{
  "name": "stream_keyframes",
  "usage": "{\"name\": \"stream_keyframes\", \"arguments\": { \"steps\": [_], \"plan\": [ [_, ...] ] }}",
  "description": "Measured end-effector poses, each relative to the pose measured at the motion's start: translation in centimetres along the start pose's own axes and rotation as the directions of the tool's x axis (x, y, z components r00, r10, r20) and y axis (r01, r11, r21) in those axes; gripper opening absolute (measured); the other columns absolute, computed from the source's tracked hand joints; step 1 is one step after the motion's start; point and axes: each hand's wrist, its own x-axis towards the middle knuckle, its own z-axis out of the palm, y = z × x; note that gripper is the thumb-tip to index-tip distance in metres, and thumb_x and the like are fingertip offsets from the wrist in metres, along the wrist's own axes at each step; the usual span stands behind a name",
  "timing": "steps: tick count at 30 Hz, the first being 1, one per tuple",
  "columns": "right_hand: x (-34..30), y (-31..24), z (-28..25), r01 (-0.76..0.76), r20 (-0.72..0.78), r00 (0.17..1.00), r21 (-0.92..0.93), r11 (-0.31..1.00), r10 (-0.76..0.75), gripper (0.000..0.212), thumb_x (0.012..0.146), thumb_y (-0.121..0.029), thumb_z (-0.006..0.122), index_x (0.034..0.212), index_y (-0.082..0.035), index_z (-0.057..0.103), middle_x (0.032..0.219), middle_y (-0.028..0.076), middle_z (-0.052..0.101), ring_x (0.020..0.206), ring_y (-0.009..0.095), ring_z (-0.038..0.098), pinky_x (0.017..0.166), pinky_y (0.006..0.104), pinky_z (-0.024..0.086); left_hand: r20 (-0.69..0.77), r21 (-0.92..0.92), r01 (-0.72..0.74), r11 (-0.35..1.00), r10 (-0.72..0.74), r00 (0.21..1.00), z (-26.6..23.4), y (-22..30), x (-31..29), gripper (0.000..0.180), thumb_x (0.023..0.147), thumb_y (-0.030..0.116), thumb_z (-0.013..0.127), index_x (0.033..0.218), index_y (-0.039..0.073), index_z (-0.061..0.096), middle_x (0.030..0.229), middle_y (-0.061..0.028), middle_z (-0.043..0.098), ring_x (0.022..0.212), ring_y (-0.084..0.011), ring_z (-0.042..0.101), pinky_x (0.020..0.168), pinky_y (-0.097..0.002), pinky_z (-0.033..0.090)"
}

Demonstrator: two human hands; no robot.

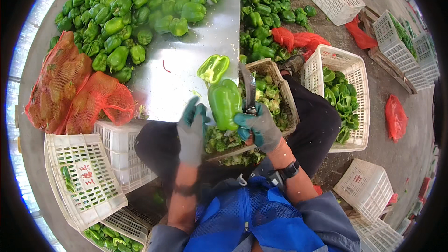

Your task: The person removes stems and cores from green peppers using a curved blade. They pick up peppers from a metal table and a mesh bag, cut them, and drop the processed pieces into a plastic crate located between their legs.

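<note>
My right hand (260,126), in a grey and green glove, is closed round the handle of a knife (248,86) whose curved blade points away from me. Its fingertips meet the lower right side of a large green bell pepper (225,104). Just left of that pepper is my gloved left hand (192,128), slightly blurred, fingers stretched out and nothing seen in it. A cut pepper half (213,68) shows its pale core just beyond the whole pepper. Below the knife, a crate (290,100) between my legs holds pepper cores and trimmings.
Many whole peppers (116,14) are heaped on the metal table (163,84). Red mesh sacks (60,84) lie at its left edge. A white crate (364,98) at right holds cut peppers. Stacked crates (86,177) stand at left; more peppers (263,9) lie beyond the table's right edge.
</note>
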Motion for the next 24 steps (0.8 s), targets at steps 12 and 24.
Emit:
{"name": "stream_keyframes", "arguments": {
  "steps": [12, 24],
  "plan": [
    [-3.7, -4.9, -5.7, 0.222, -0.458, 0.804, -0.361, 0.906, -0.38, 0.03, 0.091, -0.011, 0.086, 0.115, 0.002, 0.072, 0.081, 0.003, 0.068, 0.056, 0.01, 0.06, 0.049, 0.0268, 0.047, 0.269, 0.934, -0.314, 0.167, 0.245, 0.931, 2.5, 3.4, 14.3, 0.061, 0.093, 0.05, 0.081, 0.136, 0.007, 0.075, 0.12, -0.0248, 0.079, 0.111, -0.0422, 0.075, 0.102, -0.0481, 0.059],
    [-5.9, -9.3, -17.7, -0.205, -0.323, 0.445, -0.945, 0.256, -0.835, 0.043, 0.094, -0.032, 0.08, 0.125, -0.002, 0.076, 0.108, 0.019, 0.08, 0.097, 0.034, 0.077, 0.089, 0.0459, 0.06, 0.397, 0.88, -0.455, 0.133, 0.32, 0.86, 2.6, 2.5, 10.7, 0.046, 0.095, 0.031, 0.076, 0.136, 0.012, 0.072, 0.129, -0.0149, 0.073, 0.108, -0.0375, 0.076, 0.099, -0.0474, 0.061]
  ]
}}
